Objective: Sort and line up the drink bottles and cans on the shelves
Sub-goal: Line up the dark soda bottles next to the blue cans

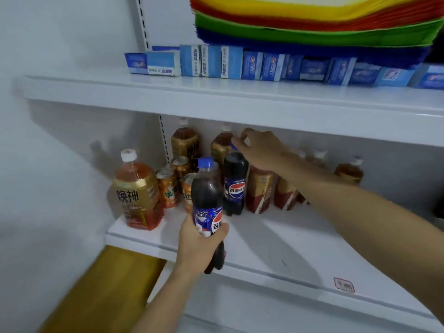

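My left hand (199, 246) grips a dark cola bottle (207, 188) with a blue cap around its lower half, held at the front edge of the lower shelf (276, 239). My right hand (260, 150) pinches the blue cap of a second cola bottle (235, 183) that stands upright on the shelf just behind. A large amber tea bottle (137, 191) with a gold label stands at the left end. Three orange cans (168, 186) sit between it and the colas. More tea bottles (185, 143) stand at the back, and red-labelled bottles (260, 191) stand under my right forearm.
The upper shelf (216, 97) carries a row of blue and white boxes (211, 61) below a stack of coloured cloths (312, 22). A white wall closes the left side. A red sticker (344, 284) marks the lower shelf's front lip. A yellow-brown surface (103, 292) lies below left.
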The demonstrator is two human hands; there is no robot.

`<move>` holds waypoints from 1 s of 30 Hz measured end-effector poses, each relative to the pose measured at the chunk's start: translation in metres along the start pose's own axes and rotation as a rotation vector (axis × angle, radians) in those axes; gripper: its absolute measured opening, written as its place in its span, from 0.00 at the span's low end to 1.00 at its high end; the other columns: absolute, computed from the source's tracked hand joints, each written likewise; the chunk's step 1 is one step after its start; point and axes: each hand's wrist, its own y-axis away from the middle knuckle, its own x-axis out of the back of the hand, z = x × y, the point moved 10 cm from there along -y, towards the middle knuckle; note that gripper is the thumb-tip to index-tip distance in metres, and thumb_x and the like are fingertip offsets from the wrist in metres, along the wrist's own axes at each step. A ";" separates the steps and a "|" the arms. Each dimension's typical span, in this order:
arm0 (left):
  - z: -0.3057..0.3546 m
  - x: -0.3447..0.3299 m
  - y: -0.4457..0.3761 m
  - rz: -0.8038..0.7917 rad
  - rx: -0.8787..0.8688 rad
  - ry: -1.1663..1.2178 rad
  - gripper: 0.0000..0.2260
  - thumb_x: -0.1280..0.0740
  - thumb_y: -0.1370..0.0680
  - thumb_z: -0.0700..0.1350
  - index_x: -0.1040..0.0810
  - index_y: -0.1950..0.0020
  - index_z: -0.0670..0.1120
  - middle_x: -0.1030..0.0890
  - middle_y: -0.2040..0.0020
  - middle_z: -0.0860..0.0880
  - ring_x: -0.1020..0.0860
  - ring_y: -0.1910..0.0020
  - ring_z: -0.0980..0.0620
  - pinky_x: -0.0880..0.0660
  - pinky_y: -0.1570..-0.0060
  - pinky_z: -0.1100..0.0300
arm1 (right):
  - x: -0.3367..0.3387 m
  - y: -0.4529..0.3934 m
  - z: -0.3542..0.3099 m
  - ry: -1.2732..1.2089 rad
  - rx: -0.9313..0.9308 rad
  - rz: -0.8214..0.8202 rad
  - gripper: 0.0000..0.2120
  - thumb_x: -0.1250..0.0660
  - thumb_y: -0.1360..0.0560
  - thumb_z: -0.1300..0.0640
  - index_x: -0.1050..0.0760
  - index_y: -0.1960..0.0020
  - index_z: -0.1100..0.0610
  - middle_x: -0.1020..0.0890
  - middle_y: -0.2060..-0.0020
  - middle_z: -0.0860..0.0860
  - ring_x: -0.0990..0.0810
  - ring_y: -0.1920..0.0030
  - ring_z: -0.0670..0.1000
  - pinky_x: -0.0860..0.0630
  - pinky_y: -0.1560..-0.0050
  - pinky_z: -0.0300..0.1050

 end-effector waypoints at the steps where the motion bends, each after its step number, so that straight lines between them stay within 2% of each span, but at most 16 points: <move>1: 0.000 0.006 0.001 -0.021 -0.013 -0.017 0.21 0.20 0.29 0.42 0.25 0.41 0.52 0.17 0.51 0.53 0.17 0.53 0.55 0.20 0.58 0.66 | -0.010 -0.003 -0.001 0.013 -0.023 -0.044 0.21 0.43 0.18 0.36 0.25 0.44 0.54 0.20 0.56 0.52 0.20 0.53 0.55 0.27 0.58 0.45; 3: 0.004 0.015 0.001 -0.070 -0.059 -0.052 0.22 0.20 0.29 0.41 0.26 0.43 0.56 0.17 0.50 0.55 0.18 0.53 0.58 0.23 0.61 0.70 | -0.025 -0.003 -0.008 -0.008 -0.019 -0.069 0.19 0.38 0.20 0.35 0.28 0.43 0.49 0.22 0.59 0.48 0.20 0.54 0.54 0.29 0.61 0.43; 5: 0.005 0.019 0.002 -0.112 -0.071 -0.074 0.22 0.20 0.29 0.41 0.27 0.45 0.58 0.18 0.50 0.56 0.18 0.52 0.58 0.22 0.59 0.69 | -0.027 0.004 -0.014 -0.018 -0.016 -0.025 0.20 0.35 0.23 0.34 0.28 0.39 0.46 0.22 0.55 0.47 0.20 0.54 0.53 0.25 0.57 0.44; 7: 0.003 0.015 0.004 -0.141 -0.073 -0.082 0.22 0.20 0.29 0.42 0.26 0.43 0.56 0.17 0.49 0.54 0.17 0.50 0.54 0.21 0.56 0.65 | -0.017 0.015 -0.018 -0.011 -0.012 0.085 0.14 0.34 0.24 0.36 0.30 0.45 0.42 0.22 0.56 0.47 0.20 0.55 0.53 0.27 0.58 0.45; 10: -0.006 0.002 0.009 -0.174 -0.033 -0.032 0.23 0.21 0.29 0.43 0.25 0.38 0.51 0.17 0.49 0.51 0.17 0.50 0.51 0.21 0.52 0.62 | -0.001 0.041 -0.023 -0.001 0.030 0.241 0.11 0.32 0.23 0.42 0.32 0.50 0.45 0.23 0.59 0.47 0.22 0.58 0.53 0.31 0.60 0.43; 12: -0.016 -0.009 0.013 -0.190 0.011 0.025 0.22 0.21 0.28 0.45 0.25 0.38 0.52 0.16 0.50 0.50 0.16 0.51 0.49 0.21 0.51 0.58 | 0.008 0.059 -0.012 -0.025 -0.021 0.300 0.12 0.31 0.23 0.42 0.30 0.50 0.48 0.22 0.59 0.47 0.21 0.58 0.53 0.25 0.60 0.45; 14: -0.024 -0.020 0.017 -0.196 0.057 0.079 0.19 0.22 0.27 0.46 0.24 0.40 0.53 0.15 0.52 0.49 0.15 0.54 0.49 0.22 0.53 0.57 | 0.024 0.079 0.007 -0.096 -0.099 0.368 0.12 0.30 0.24 0.43 0.27 0.51 0.50 0.19 0.59 0.48 0.20 0.59 0.51 0.21 0.59 0.47; 18: -0.024 -0.046 0.030 -0.199 0.084 0.130 0.17 0.23 0.26 0.47 0.24 0.42 0.55 0.15 0.54 0.50 0.15 0.56 0.49 0.24 0.58 0.58 | 0.082 0.127 0.036 -0.207 -0.187 0.544 0.08 0.29 0.28 0.48 0.25 0.56 0.51 0.21 0.65 0.44 0.24 0.64 0.42 0.29 0.64 0.35; 20: -0.012 -0.069 0.045 -0.241 0.055 0.121 0.17 0.23 0.26 0.47 0.24 0.42 0.54 0.15 0.53 0.49 0.15 0.54 0.48 0.24 0.57 0.59 | 0.114 0.157 0.051 -0.218 -0.205 0.624 0.08 0.28 0.30 0.49 0.25 0.59 0.52 0.22 0.67 0.45 0.24 0.65 0.42 0.33 0.67 0.31; 23: 0.015 -0.116 0.078 -0.354 -0.018 0.105 0.17 0.23 0.26 0.45 0.24 0.40 0.52 0.15 0.51 0.47 0.15 0.53 0.48 0.21 0.50 0.55 | 0.161 0.208 0.086 -0.201 -0.253 0.687 0.08 0.27 0.30 0.51 0.21 0.60 0.56 0.20 0.67 0.47 0.23 0.63 0.47 0.33 0.66 0.30; 26: 0.042 -0.175 0.124 -0.480 -0.091 0.106 0.17 0.23 0.26 0.45 0.23 0.41 0.53 0.15 0.52 0.50 0.15 0.53 0.48 0.19 0.49 0.55 | 0.210 0.274 0.132 -0.187 -0.312 0.762 0.07 0.26 0.30 0.52 0.21 0.60 0.54 0.19 0.68 0.47 0.24 0.67 0.43 0.32 0.67 0.27; 29: 0.063 -0.240 0.179 -0.602 -0.139 0.129 0.18 0.22 0.27 0.44 0.23 0.41 0.53 0.15 0.56 0.54 0.15 0.55 0.51 0.20 0.56 0.63 | 0.259 0.348 0.179 -0.166 -0.343 0.841 0.08 0.25 0.30 0.52 0.22 0.63 0.54 0.21 0.70 0.48 0.27 0.69 0.42 0.28 0.66 0.35; 30: 0.069 -0.263 0.200 -0.639 -0.147 0.144 0.17 0.22 0.27 0.44 0.23 0.41 0.53 0.15 0.56 0.53 0.15 0.56 0.51 0.19 0.56 0.62 | 0.273 0.372 0.194 -0.164 -0.356 0.857 0.08 0.25 0.30 0.52 0.22 0.63 0.54 0.21 0.70 0.49 0.27 0.69 0.43 0.27 0.64 0.39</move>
